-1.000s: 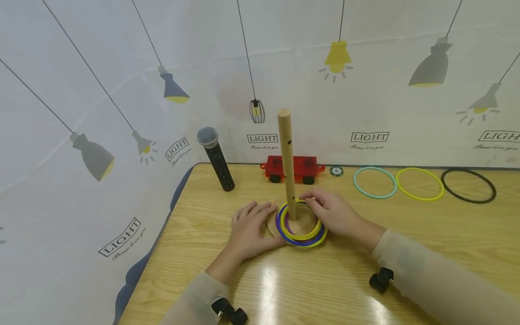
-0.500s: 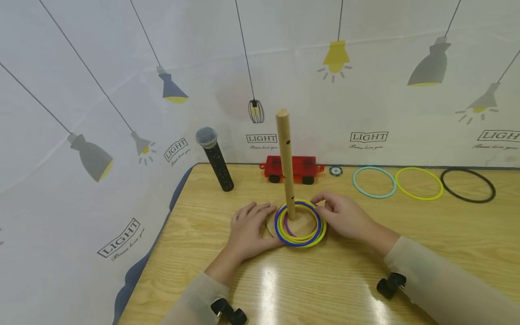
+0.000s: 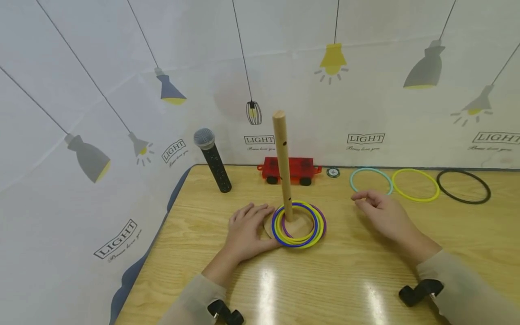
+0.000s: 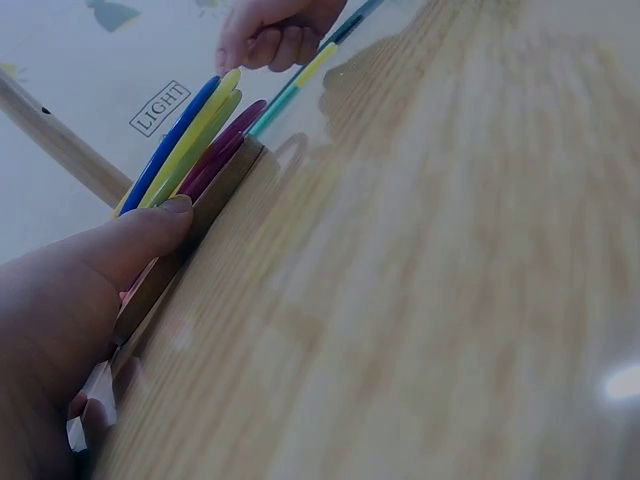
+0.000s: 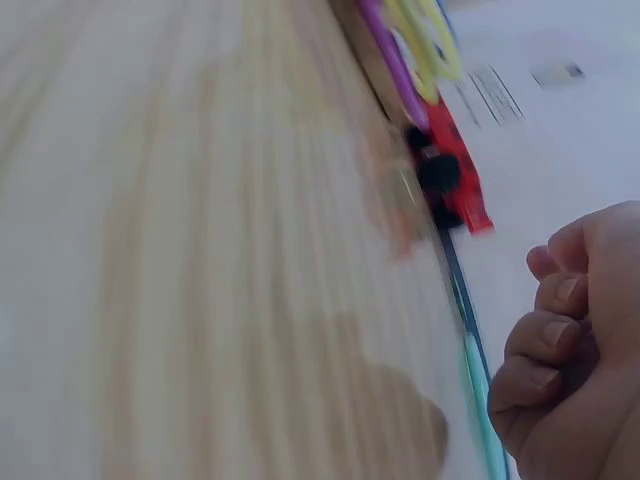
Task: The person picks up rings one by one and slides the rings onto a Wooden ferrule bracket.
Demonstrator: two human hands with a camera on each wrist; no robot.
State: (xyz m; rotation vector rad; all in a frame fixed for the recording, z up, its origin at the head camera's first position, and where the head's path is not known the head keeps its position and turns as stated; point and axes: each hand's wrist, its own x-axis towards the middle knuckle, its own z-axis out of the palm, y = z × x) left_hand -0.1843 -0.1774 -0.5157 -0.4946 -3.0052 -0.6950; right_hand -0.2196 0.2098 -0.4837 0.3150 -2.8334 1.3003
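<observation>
My left hand (image 3: pixel 245 234) grips the round wooden base (image 3: pixel 267 224) of a ring toss stand, its thumb at the near edge and its fingers on the far left side. From the base rises a wooden peg (image 3: pixel 283 167). Around the peg lie several stacked rings: a blue ring (image 3: pixel 273 232), yellow ones and a purple ring (image 3: pixel 325 222). They are tilted and not evenly aligned. My right hand (image 3: pixel 383 216) hovers right of the stand, holding nothing, fingers loosely curled, just in front of a teal ring (image 3: pixel 352 174). The left wrist view shows my left thumb (image 4: pixel 150 235) against the stand's edge.
Behind, a yellow ring (image 3: pixel 415 200) and a black ring (image 3: pixel 489 193) lie beside the teal one. A red toy wagon (image 3: pixel 300 167), a small round chip (image 3: pixel 333 172) and a microphone (image 3: pixel 215 164) stand along the back. A lamp-printed cloth hangs behind the table (image 3: pixel 325 280).
My right hand has left the rings on the stand and moved right, towards the teal ring. The stacked rings have shifted slightly; the purple one now shows at the right. My left hand stays on the base.
</observation>
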